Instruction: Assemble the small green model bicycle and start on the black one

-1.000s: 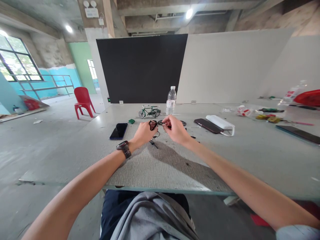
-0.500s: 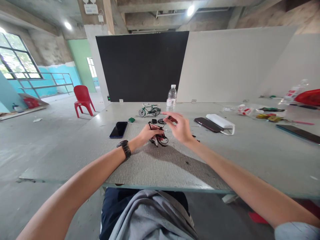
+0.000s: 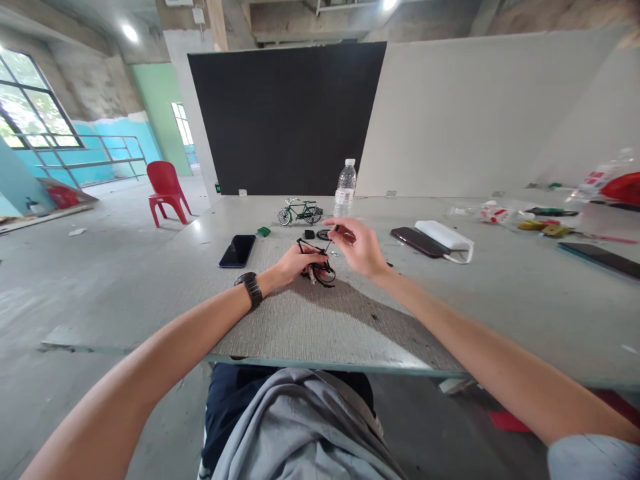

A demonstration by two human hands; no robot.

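My left hand [image 3: 294, 263] is closed around a black model bicycle [image 3: 323, 272], partly built, with its frame and a wheel rim showing below the fingers. My right hand [image 3: 359, 248] pinches the dark handle of a small screwdriver [image 3: 329, 244]. Its thin metal shaft slants down to the model beside my left fingertips; the exact contact point is too small to make out. Just behind the hands lie a loose black wheel [image 3: 323, 235], partly covered by my right fingers, and a small black block [image 3: 309, 235]. A green model bicycle [image 3: 301, 212] stands upright farther back.
A phone [image 3: 237, 251] lies to the left near a small green piece [image 3: 263, 231]. Behind my right hand stands a water bottle [image 3: 345, 188]. Another phone [image 3: 419, 241] and a white power bank [image 3: 443, 238] lie to the right. A black panel [image 3: 287, 120] rises behind the table.
The view has tipped slightly downward, so the table appears higher. Both hands keep their grips on the black model bicycle and the screwdriver, with only slight movement.
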